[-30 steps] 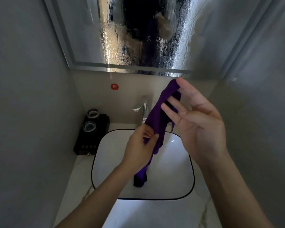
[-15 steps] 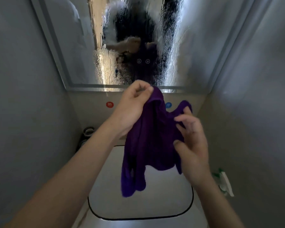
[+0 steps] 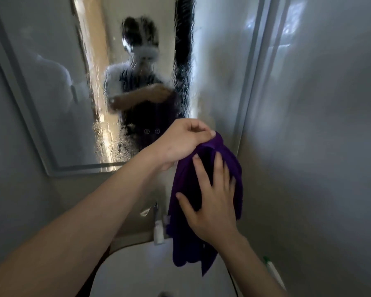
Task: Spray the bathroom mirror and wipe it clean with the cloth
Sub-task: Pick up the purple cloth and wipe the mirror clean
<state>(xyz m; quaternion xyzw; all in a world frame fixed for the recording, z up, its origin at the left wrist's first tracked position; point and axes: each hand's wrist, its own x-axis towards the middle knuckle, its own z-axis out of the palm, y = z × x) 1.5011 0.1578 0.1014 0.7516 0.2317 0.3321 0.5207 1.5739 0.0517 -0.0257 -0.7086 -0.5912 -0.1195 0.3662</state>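
Note:
A purple cloth [image 3: 186, 243] hangs in front of the lower right part of the mirror [image 3: 58, 93]. The mirror's middle is covered in wet streaks and droplets. My left hand [image 3: 180, 142] pinches the cloth's top edge, fingers curled over it. Lower down, my right hand [image 3: 212, 202] lies flat against the hanging cloth with its fingers spread and straight. A white and green spray bottle [image 3: 273, 272] shows partly at the lower right, beside the basin.
A white basin [image 3: 133, 273] with a dark rim sits below my arms. A chrome tap [image 3: 157, 224] stands behind it. Grey walls close in on the left and right. The mirror frame's lower edge [image 3: 84, 167] runs just above the wall strip.
My view has tilted up toward the mirror. Both hands have carried the cloth up and to the right; my right hand has gone from pinching its edge to lying flat on it.

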